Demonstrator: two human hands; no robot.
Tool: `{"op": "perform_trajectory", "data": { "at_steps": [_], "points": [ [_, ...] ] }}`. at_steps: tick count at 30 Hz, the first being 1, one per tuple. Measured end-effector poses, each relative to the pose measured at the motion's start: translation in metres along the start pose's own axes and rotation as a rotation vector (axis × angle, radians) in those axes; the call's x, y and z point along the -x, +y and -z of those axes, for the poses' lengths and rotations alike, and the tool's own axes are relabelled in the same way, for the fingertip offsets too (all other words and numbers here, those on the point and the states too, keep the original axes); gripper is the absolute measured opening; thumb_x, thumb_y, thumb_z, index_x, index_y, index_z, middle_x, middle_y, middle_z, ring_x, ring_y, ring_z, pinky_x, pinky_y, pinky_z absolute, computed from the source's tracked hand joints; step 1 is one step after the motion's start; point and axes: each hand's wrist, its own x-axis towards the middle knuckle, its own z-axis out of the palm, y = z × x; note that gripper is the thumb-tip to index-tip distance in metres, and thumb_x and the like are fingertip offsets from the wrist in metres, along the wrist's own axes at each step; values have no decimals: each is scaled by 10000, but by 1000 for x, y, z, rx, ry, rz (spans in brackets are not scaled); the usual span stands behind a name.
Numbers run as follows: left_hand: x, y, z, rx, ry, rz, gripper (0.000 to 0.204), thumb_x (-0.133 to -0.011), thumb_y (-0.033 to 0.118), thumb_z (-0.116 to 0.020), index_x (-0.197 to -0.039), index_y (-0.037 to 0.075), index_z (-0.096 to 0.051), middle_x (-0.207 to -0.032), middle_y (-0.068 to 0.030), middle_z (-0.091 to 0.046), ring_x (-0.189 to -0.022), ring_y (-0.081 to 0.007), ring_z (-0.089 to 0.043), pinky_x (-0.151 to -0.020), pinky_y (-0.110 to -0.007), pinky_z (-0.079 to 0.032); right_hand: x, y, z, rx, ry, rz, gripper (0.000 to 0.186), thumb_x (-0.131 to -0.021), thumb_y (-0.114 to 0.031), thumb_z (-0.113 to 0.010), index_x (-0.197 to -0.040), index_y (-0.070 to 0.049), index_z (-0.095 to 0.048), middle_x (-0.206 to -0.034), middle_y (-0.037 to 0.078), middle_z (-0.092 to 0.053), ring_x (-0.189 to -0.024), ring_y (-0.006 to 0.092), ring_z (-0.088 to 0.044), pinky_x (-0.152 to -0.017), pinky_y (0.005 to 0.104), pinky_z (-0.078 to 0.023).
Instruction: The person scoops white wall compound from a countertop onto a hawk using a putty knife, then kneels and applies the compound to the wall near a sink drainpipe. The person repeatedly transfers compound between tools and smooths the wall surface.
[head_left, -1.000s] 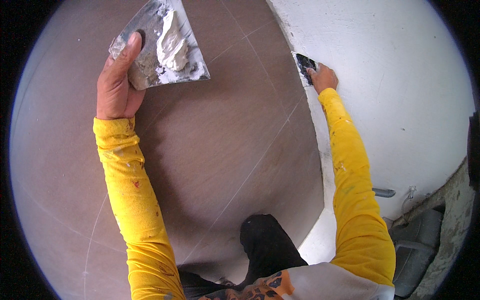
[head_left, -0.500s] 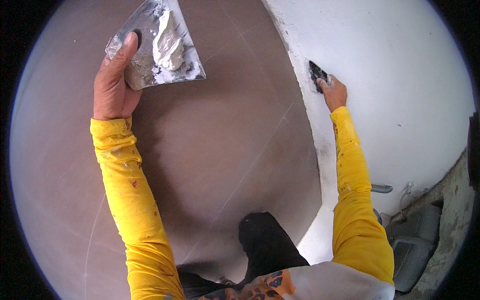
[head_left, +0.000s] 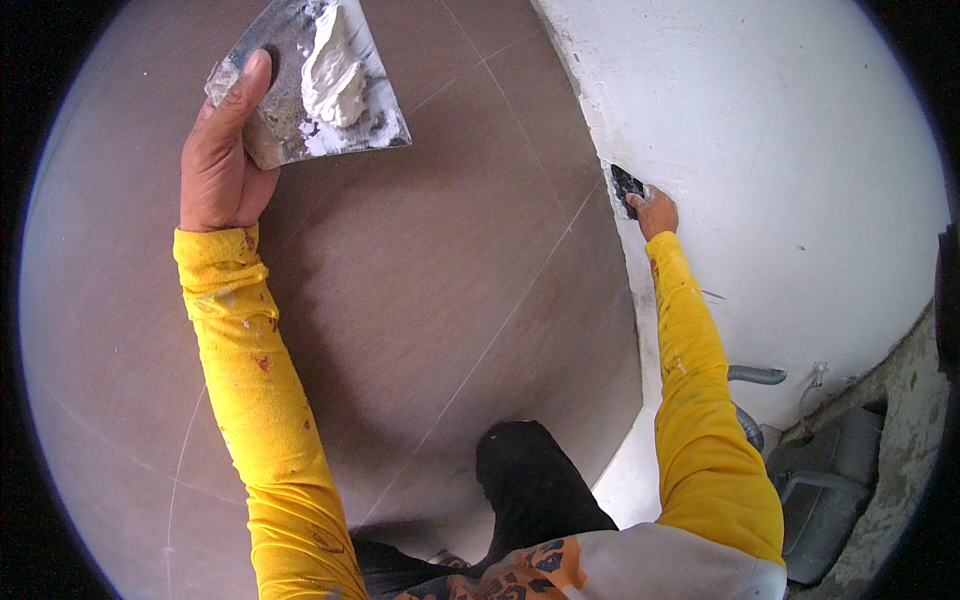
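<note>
My left hand (head_left: 222,160) is closed on the edge of a flat, worn metal plate (head_left: 285,95), its thumb lying on top. A thick lump of white putty (head_left: 335,75) sits on that plate, with smears around it. Off to the right, my right hand (head_left: 656,214) grips a small dark putty knife (head_left: 627,190). The blade lies against the lower part of the white wall (head_left: 780,170), close to where it meets the brown tiled floor (head_left: 480,270). How the fingers wrap behind the putty knife is partly hidden.
Grey corrugated conduits (head_left: 757,375) stick out of the wall beside my right forearm. A dark grey plastic case (head_left: 825,490) lies at the lower right, next to a rough bare cement edge (head_left: 925,400). My bent knee (head_left: 520,460) is at the bottom middle.
My right hand has moved the putty knife down and slightly left along the wall, nearer the floor joint. My left hand with the plate has shifted slightly up and left.
</note>
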Motion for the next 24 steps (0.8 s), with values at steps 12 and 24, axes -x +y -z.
{"op": "perform_trajectory", "data": {
  "at_steps": [12, 24],
  "points": [
    [1, 2, 1, 23, -64, -18, 323, -993, 214, -568, -1249, 17, -591, -1223, -116, -656, -1100, -221, -659, -958, -387, -537, 1, -16, -10, 138, 114, -49, 459, -867, -454, -650, -1124, -75, -686, -1027, 204, -697, -970, 398, -654, -858, 486, -496],
    [-1, -2, 3, -22, 36, 3, 309, -992, 203, -568, -1229, 6, -595, -1195, -116, -663, -1046, -220, -677, -921, -361, -555, 39, 0, 84, -339, 265, 34, 373, -877, -370, -698, -970, -9, -705, -938, 179, -716, -878, 287, -691, -787, 383, -515]
  ]
}}
